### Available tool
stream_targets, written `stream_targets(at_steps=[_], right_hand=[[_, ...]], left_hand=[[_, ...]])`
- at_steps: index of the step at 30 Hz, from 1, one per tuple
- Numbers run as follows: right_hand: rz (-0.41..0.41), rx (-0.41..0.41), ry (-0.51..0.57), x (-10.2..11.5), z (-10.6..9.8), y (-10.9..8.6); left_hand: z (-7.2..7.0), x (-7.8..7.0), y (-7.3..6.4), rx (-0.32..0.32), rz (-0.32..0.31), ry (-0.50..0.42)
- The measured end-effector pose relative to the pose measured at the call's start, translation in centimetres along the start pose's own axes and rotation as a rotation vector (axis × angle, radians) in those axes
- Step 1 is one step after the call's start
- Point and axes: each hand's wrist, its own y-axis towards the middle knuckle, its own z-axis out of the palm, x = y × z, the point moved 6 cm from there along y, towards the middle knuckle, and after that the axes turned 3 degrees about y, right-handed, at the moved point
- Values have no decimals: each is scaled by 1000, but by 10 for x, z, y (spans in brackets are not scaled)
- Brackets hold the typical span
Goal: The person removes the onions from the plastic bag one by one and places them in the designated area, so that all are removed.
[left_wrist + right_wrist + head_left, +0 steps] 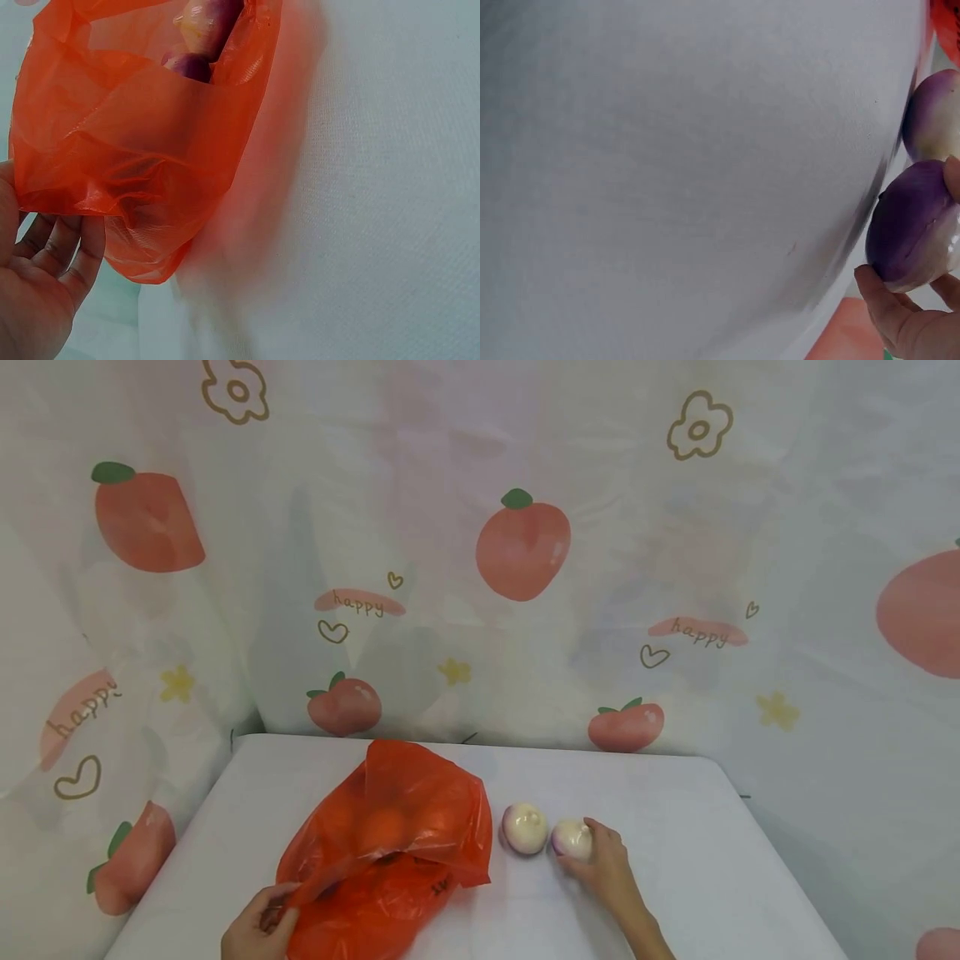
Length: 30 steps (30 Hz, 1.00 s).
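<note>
My left hand (258, 927) pinches the edge of a thin red-orange plastic bag (390, 902) that lies bulging on the table. In the left wrist view, purple onions (214, 26) show inside the bag's opening, and the left fingers hold its rim from below. To the right of the bag, my right hand (606, 868) grips a purple-and-white onion (572, 839) between thumb and fingers. That onion (907, 225) appears in the right wrist view with its purple side toward the table. Just left of it sits another purple-and-white onion (525, 828), apart from the bag.
The table (697, 835) has a white cover and rounded far corners. A pale curtain (420, 510) printed with fruit, flowers and hearts hangs behind it and along both sides. Round shapes show dimly through the bag's upper layer.
</note>
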Motion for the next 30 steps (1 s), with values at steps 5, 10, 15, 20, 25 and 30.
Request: stream_targets(at_steps=[5, 10, 15, 20, 25, 30], right_hand=[[44, 19, -13, -6, 2, 2], [31, 42, -55, -5, 2, 2], [10, 44, -67, -2, 2, 2], [-12, 18, -65, 1, 2, -1], [-111, -137, -107, 11, -1, -2], [-203, -390, 2, 35, -12, -6]], left_hand=[[-1, -1, -1, -9, 14, -11], [-1, -2, -1, -13, 16, -8], [-1, -3, -1, 2, 9, -9], [-1, -4, 0, 16, 17, -12], [1, -4, 0, 67, -8, -15], [4, -2, 0, 104, -38, -20]])
